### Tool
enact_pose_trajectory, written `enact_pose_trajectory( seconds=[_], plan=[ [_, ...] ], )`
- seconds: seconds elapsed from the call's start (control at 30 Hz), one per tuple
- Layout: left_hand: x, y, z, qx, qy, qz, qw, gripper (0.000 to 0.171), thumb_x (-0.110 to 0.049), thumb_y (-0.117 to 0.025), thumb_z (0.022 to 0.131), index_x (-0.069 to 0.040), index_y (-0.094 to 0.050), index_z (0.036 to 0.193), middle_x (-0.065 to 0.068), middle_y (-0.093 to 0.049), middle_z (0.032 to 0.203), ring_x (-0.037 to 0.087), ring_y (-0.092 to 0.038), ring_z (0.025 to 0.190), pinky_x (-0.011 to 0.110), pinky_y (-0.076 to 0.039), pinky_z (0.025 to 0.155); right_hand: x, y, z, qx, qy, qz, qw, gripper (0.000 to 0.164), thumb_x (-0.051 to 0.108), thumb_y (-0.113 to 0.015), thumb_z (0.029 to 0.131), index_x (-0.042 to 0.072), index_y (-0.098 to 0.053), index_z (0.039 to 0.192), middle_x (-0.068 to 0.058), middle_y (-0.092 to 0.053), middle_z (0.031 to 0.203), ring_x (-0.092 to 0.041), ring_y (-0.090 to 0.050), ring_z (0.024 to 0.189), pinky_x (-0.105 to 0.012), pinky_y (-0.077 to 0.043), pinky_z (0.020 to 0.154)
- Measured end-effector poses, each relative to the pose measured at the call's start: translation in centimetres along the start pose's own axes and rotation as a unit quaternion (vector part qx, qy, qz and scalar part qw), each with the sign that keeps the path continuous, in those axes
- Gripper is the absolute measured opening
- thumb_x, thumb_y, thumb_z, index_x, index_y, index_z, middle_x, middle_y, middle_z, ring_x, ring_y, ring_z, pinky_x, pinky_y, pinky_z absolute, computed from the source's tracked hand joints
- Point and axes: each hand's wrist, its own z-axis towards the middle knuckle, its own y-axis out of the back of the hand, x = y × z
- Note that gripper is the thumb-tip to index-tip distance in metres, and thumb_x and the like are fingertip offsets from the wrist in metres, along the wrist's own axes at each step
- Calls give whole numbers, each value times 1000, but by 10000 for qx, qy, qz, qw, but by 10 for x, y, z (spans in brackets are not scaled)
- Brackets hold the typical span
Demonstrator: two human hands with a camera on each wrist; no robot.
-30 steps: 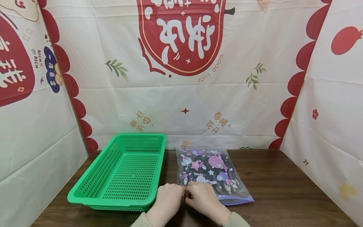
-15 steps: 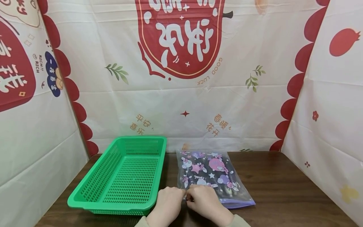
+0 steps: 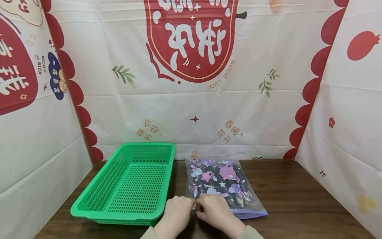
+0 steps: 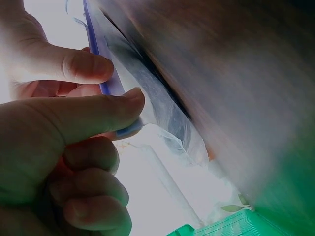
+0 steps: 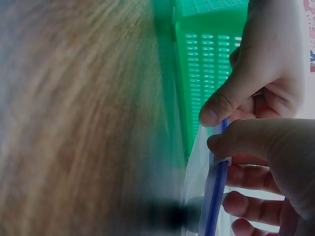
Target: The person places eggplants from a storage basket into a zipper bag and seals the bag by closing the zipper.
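Note:
A clear zip bag (image 3: 222,179) printed with pink, purple and white cartoon figures lies on the table, its purple zip edge (image 3: 250,212) toward me. My left hand (image 3: 178,212) pinches the left end of that edge between thumb and curled forefinger. Right beside it, my right hand (image 3: 213,210) pinches the same edge. In the left wrist view the two thumbs lie close together on the purple strip (image 4: 96,49). The right wrist view has the strip (image 5: 215,196) running below both thumbs. In the head view the hands cover the strip's left part.
A green perforated plastic basket (image 3: 137,189) stands on the table left of the bag, close to my left hand. The dark wooden table (image 3: 292,199) stretches to the right. Printed white cloth walls (image 3: 194,103) enclose the back and both sides.
Both hands stay at the bag's left corner with nearly the same pinch. The head view has shifted slightly; the bag and basket have not visibly moved on the table.

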Motion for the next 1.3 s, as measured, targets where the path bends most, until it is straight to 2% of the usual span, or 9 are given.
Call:
enact_pose_trajectory(
  seconds=[0.17, 0.4, 0.9, 1.3],
  plan=[
    [0, -1, 0, -43, 6, 15, 10000, 23, -11, -73, 79, -21, -60, 63, -2, -52, 53, 17, -51, 47, 33, -39, 38, -2, 0, 0, 57, -20, 54, 10000, 11, 19, -73, 65, 26, -64, 66, 19, -52, 69, 2, -50, 57, -20, -38, 47],
    [1, -2, -1, -123, -11, -5, 9999, 24, -11, -73, 78, -21, -59, 62, -2, -51, 53, 17, -51, 46, 33, -39, 38, -2, -1, 0, 0, -65, 12, 10000, 14, 19, -75, 64, 26, -63, 64, 20, -50, 67, 2, -48, 56, -21, -37, 46],
    [1, 1, 1, 229, 88, -113, 9996, 20, -11, -72, 80, -21, -64, 66, -3, -50, 53, 16, -50, 47, 33, -39, 39, -2, 0, 0, 78, -146, 20, 9999, 19, 20, -78, 64, 27, -60, 63, 21, -49, 66, 2, -48, 56, -22, -36, 46],
    [1, 2, 2, 269, 113, -159, 9994, 19, -10, -72, 79, -21, -64, 66, -3, -51, 54, 16, -50, 47, 33, -39, 40, -2, 1, 0, 195, -205, 107, 9995, 23, 19, -78, 65, 26, -57, 61, 20, -47, 65, 3, -45, 55, -23, -34, 46]
  ],
)
